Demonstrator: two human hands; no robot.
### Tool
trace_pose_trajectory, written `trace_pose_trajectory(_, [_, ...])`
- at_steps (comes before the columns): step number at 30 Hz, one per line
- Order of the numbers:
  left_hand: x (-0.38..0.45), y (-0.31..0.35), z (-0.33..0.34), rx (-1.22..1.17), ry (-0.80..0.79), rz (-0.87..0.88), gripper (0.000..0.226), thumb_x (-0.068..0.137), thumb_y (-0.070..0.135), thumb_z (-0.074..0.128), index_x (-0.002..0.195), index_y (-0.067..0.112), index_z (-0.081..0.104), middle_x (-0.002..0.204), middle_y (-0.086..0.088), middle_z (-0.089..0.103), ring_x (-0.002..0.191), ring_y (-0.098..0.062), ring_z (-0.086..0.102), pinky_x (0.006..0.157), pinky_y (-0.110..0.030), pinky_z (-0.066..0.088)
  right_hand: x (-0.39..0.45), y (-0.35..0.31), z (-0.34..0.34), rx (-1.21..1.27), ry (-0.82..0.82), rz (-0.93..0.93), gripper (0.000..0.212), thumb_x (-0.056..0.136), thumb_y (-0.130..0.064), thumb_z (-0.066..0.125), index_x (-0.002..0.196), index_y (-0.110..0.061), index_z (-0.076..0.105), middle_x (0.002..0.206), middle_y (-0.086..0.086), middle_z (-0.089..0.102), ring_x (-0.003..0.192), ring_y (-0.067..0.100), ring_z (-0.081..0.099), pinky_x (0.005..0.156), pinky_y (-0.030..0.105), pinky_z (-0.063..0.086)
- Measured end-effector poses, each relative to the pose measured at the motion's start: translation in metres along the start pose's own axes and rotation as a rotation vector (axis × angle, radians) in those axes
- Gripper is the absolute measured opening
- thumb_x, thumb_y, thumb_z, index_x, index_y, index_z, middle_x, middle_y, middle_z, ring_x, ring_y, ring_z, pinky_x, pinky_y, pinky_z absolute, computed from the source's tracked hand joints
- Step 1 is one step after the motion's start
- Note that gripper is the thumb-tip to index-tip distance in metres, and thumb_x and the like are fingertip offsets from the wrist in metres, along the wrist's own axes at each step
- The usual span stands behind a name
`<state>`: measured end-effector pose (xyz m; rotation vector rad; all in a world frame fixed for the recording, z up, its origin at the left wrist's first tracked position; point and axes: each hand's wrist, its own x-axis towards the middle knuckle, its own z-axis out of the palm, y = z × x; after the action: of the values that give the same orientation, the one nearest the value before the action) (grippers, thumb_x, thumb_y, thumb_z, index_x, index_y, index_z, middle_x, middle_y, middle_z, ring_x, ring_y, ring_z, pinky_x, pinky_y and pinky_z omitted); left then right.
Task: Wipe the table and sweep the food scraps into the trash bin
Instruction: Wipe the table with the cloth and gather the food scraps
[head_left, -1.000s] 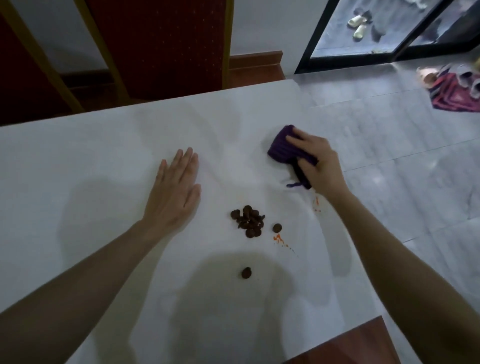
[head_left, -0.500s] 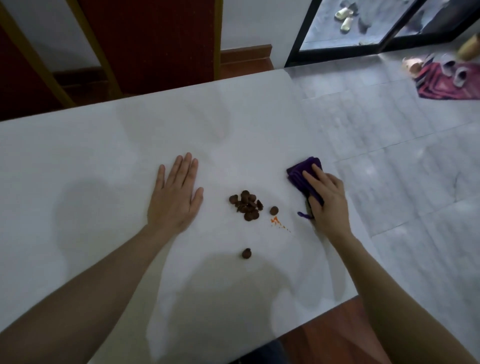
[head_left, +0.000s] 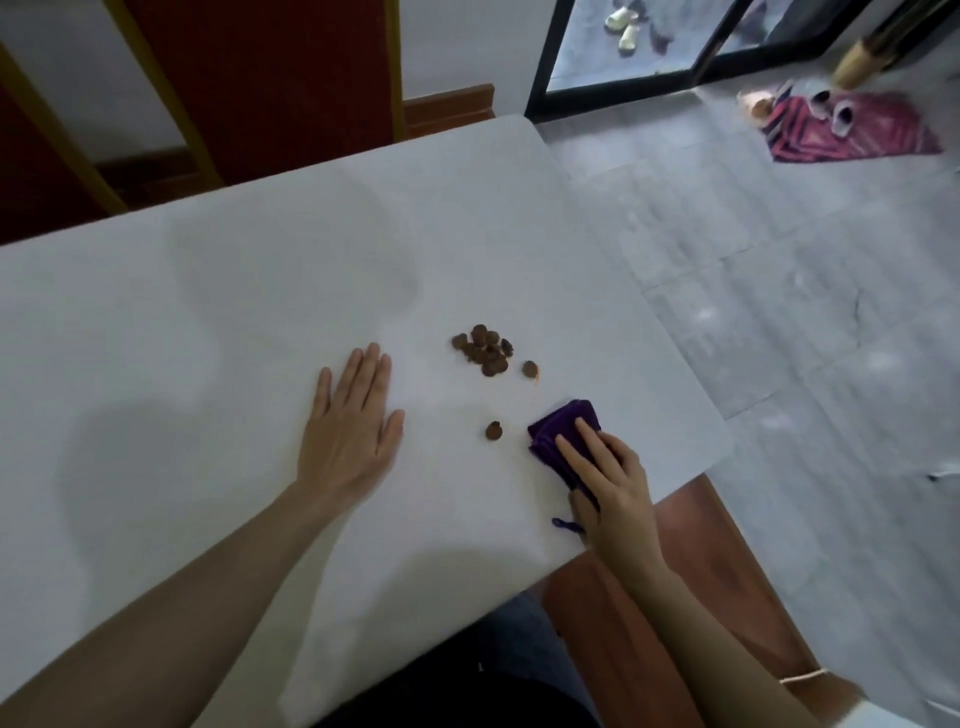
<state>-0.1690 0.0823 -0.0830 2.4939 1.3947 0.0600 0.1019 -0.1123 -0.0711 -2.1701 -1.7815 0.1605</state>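
I am looking down at a white worktop (head_left: 208, 322) with both my bare arms reaching onto it. My left hand (head_left: 350, 426) lies flat, palm down, its fingers straight and close together, holding nothing. My right hand (head_left: 608, 483) presses down on a folded purple cloth (head_left: 558, 426) near the worktop's edge closest to me; its fingers (head_left: 576, 452) are laid nearly straight over the top of the cloth, while the thumb is tucked against the cloth's near side. A thin purple loop of the cloth sticks out at about seven o'clock from that hand.

A small heap of brown food scraps (head_left: 483, 348) sits on the worktop at about one o'clock from my left hand, clear of it. One loose scrap (head_left: 529, 368) lies just at the heap's four o'clock side. Another single scrap (head_left: 493, 430) rests between my two hands, just at nine o'clock from the cloth, apart from it.

Off the worktop at three o'clock is a grey tiled floor (head_left: 779, 312). A red striped mat (head_left: 852, 130) with slippers lies at the far two o'clock corner.
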Motion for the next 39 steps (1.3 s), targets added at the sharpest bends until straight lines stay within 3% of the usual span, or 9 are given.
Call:
trace_pose_trajectory(3, [-0.029, -0.004, 0.003, 0.019, -0.002, -0.016, 0.069, 0.098, 0.044, 0.019, 0.157, 0.010, 0.011, 0.166, -0.004, 0.006, 0.153, -0.016, 0.000, 0.124, -0.046, 0.002, 0.009, 0.018, -0.009, -0.035, 0.011, 0.031, 0.047, 0.089, -0.017, 0.052, 0.136, -0.020, 0.057, 0.145, 0.004, 0.050, 0.122, 0.034, 0.046, 0.098, 0.052, 0.046])
trace_pose_trajectory(8, [-0.043, -0.009, 0.006, 0.059, 0.011, -0.008, 0.069, 0.098, 0.045, 0.019, 0.157, 0.010, 0.012, 0.166, -0.005, 0.008, 0.153, -0.018, 0.004, 0.123, -0.048, 0.006, 0.066, 0.005, 0.002, 0.100, 0.151, 0.383, 0.054, 0.087, 0.000, 0.055, 0.137, -0.020, 0.057, 0.149, 0.004, 0.047, 0.127, 0.031, 0.038, 0.104, 0.052, 0.039])
trace_pose_trajectory(11, [-0.042, -0.008, 0.006, 0.060, 0.018, -0.007, 0.069, 0.098, 0.045, 0.020, 0.157, 0.011, 0.013, 0.166, -0.005, 0.008, 0.153, -0.019, 0.005, 0.123, -0.049, 0.007, 0.061, -0.025, 0.012, 0.104, 0.139, 0.345, 0.054, 0.088, -0.002, 0.056, 0.138, -0.023, 0.056, 0.151, 0.000, 0.044, 0.129, 0.029, 0.036, 0.108, 0.045, 0.036])
trace_pose_trajectory(15, [-0.043, -0.009, 0.007, 0.061, 0.021, -0.002, 0.069, 0.098, 0.044, 0.020, 0.157, 0.011, 0.013, 0.166, -0.005, 0.008, 0.153, -0.018, 0.004, 0.123, -0.049, 0.007, 0.006, -0.047, 0.012, 0.047, 0.053, 0.163, 0.051, 0.089, -0.009, 0.060, 0.138, -0.023, 0.056, 0.149, -0.001, 0.046, 0.128, 0.027, 0.038, 0.105, 0.038, 0.033])
trace_pose_trajectory(19, [-0.042, -0.008, 0.007, 0.051, 0.024, -0.003, 0.069, 0.097, 0.044, 0.020, 0.157, 0.010, 0.015, 0.166, -0.006, 0.010, 0.153, -0.018, 0.005, 0.123, -0.049, 0.006, -0.026, -0.030, 0.004, -0.003, 0.047, 0.036, 0.045, 0.090, -0.021, 0.047, 0.133, -0.019, 0.061, 0.142, 0.003, 0.054, 0.122, 0.030, 0.045, 0.100, 0.046, 0.043])
trace_pose_trajectory(21, [-0.042, -0.009, 0.008, 0.054, 0.026, -0.003, 0.069, 0.097, 0.044, 0.020, 0.157, 0.010, 0.014, 0.166, -0.006, 0.009, 0.153, -0.018, 0.005, 0.123, -0.049, 0.006, -0.015, -0.019, 0.001, -0.004, 0.072, 0.071, 0.045, 0.089, -0.021, 0.047, 0.131, -0.018, 0.062, 0.141, 0.005, 0.055, 0.119, 0.031, 0.046, 0.098, 0.049, 0.046])
trace_pose_trajectory(27, [-0.043, -0.009, 0.007, 0.058, 0.021, -0.006, 0.070, 0.097, 0.045, 0.017, 0.158, 0.011, 0.011, 0.166, -0.004, 0.006, 0.153, -0.017, 0.001, 0.124, -0.047, 0.003, 0.074, -0.026, 0.010, 0.068, 0.160, 0.419, 0.051, 0.090, -0.003, 0.054, 0.138, -0.021, 0.055, 0.150, 0.002, 0.045, 0.128, 0.029, 0.037, 0.106, 0.047, 0.037])
trace_pose_trajectory(36, [-0.043, -0.009, 0.007, 0.061, 0.035, -0.003, 0.070, 0.097, 0.044, 0.019, 0.157, 0.010, 0.013, 0.166, -0.006, 0.009, 0.153, -0.019, 0.005, 0.124, -0.048, 0.005, -0.009, -0.062, 0.015, 0.040, 0.118, 0.312, 0.052, 0.088, -0.007, 0.062, 0.138, -0.020, 0.055, 0.150, 0.001, 0.045, 0.129, 0.029, 0.037, 0.104, 0.046, 0.039])
trace_pose_trajectory(39, [-0.043, -0.010, 0.006, 0.049, 0.037, 0.002, 0.069, 0.096, 0.042, 0.021, 0.157, 0.009, 0.016, 0.165, -0.007, 0.012, 0.153, -0.020, 0.009, 0.123, -0.048, 0.008, -0.031, -0.071, 0.020, 0.070, 0.140, 0.266, 0.047, 0.087, -0.013, 0.057, 0.134, -0.018, 0.060, 0.147, 0.001, 0.049, 0.124, 0.028, 0.040, 0.101, 0.045, 0.042])
